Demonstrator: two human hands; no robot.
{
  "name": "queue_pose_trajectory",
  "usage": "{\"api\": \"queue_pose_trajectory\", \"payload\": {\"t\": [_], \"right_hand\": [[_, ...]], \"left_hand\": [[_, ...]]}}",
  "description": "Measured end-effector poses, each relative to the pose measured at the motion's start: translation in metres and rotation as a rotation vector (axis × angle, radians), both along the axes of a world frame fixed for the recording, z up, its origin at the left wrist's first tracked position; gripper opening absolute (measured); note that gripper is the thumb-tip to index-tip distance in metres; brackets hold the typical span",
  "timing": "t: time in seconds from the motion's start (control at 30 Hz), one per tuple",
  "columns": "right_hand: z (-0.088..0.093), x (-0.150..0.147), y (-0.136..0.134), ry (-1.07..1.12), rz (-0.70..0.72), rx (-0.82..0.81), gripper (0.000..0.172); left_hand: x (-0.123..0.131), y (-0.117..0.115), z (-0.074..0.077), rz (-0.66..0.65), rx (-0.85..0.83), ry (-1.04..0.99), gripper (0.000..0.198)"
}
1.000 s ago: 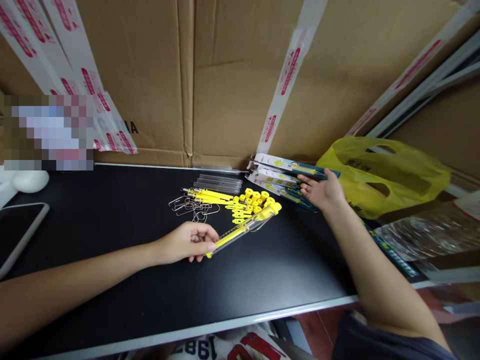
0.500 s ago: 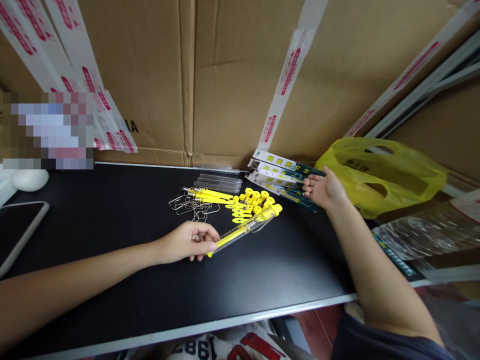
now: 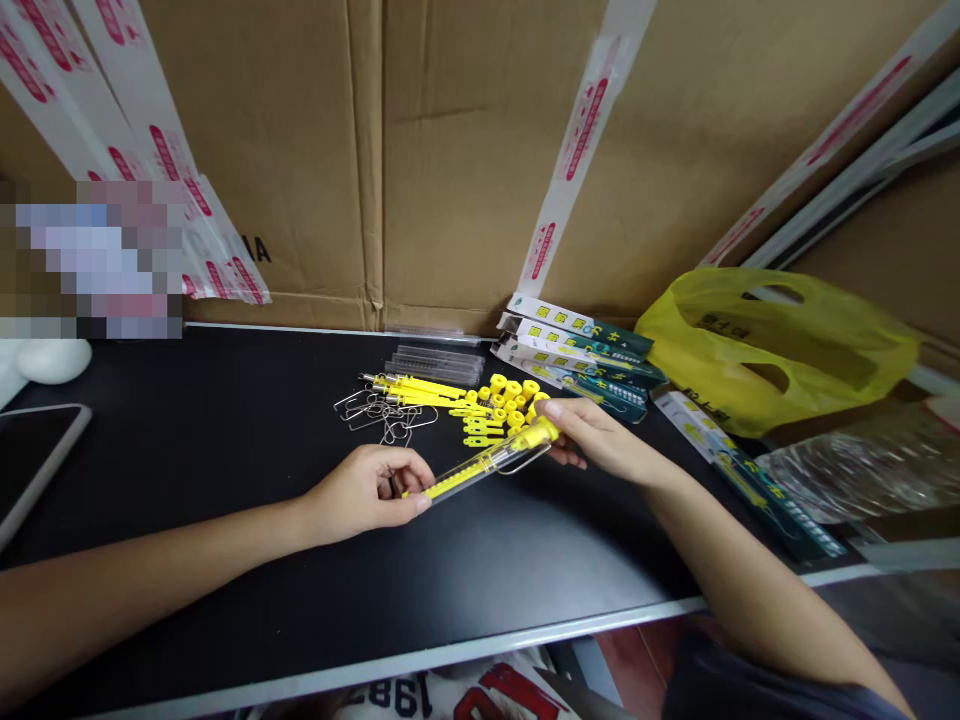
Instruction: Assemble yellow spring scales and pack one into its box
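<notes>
My left hand [image 3: 371, 490] is closed on the near end of a yellow and clear tube-shaped tool [image 3: 480, 465] held just above the black tabletop [image 3: 225, 440]. My right hand [image 3: 592, 440] pinches the tool's far end at its yellow cap. Behind the tool lie yellow sliders [image 3: 420, 388], small yellow caps [image 3: 511, 395], wire hooks [image 3: 382, 415] and clear tubes [image 3: 439, 362].
White and teal printed boxes [image 3: 581, 350] are stacked at the back, one more box [image 3: 742, 470] lies to the right. A yellow plastic bag [image 3: 780, 345] and clear wrapping [image 3: 855, 470] sit far right. Cardboard boxes [image 3: 450, 150] wall the back. A tablet [image 3: 34, 460] lies far left.
My right hand left the stacked boxes, came toward me and took hold of the tool's capped end. My left hand kept its grip and raised the tool slightly.
</notes>
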State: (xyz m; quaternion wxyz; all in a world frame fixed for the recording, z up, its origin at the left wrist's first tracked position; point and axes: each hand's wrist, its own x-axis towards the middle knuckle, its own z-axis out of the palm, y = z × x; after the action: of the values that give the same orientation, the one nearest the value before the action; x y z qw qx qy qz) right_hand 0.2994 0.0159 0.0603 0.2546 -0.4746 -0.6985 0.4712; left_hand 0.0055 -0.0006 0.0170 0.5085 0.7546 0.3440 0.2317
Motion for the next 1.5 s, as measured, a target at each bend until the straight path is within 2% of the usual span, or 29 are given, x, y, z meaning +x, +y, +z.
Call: {"api": "queue_pose_trajectory", "payload": {"t": [0.13,0.23,0.33,0.47,0.63,0.77,0.9,1.07,1.23,1.4,1.5], "right_hand": [[-0.009,-0.008,-0.002,0.053,-0.041,0.055,0.049],[-0.016,-0.016,-0.004,0.099,-0.081,0.086,0.050],[-0.019,-0.024,-0.009,0.082,-0.073,0.159,0.050],[-0.022,-0.031,-0.017,0.045,-0.108,0.239,0.050],[-0.035,-0.040,-0.023,-0.035,-0.109,0.262,0.056],[-0.044,-0.048,-0.025,-0.095,-0.036,0.192,0.060],[-0.042,-0.050,-0.025,-0.096,0.023,0.160,0.059],[-0.035,-0.048,-0.024,-0.144,0.109,0.292,0.045],[-0.037,-0.048,-0.026,-0.089,0.150,0.258,0.037],[-0.040,-0.050,-0.031,-0.117,0.200,0.349,0.029],[-0.043,-0.050,-0.033,-0.133,0.264,0.405,0.023]], "left_hand": [[-0.002,-0.004,0.002,0.048,0.350,0.112,0.014],[-0.003,-0.005,0.002,0.039,0.578,0.170,0.010],[-0.004,-0.006,0.001,0.028,0.673,0.213,0.012],[-0.005,-0.008,0.000,0.032,0.761,0.259,0.033],[-0.005,-0.011,-0.003,0.018,0.983,0.322,0.054],[-0.005,-0.012,-0.006,-0.017,1.125,0.365,0.046],[-0.003,-0.012,-0.006,-0.037,1.168,0.407,0.037],[-0.004,-0.010,-0.006,-0.031,1.172,0.447,0.036],[-0.003,-0.010,-0.003,0.003,1.153,0.505,0.042],[-0.004,-0.011,-0.002,-0.087,1.097,0.506,0.057],[-0.005,-0.010,-0.004,-0.105,1.138,0.547,0.053]]}}
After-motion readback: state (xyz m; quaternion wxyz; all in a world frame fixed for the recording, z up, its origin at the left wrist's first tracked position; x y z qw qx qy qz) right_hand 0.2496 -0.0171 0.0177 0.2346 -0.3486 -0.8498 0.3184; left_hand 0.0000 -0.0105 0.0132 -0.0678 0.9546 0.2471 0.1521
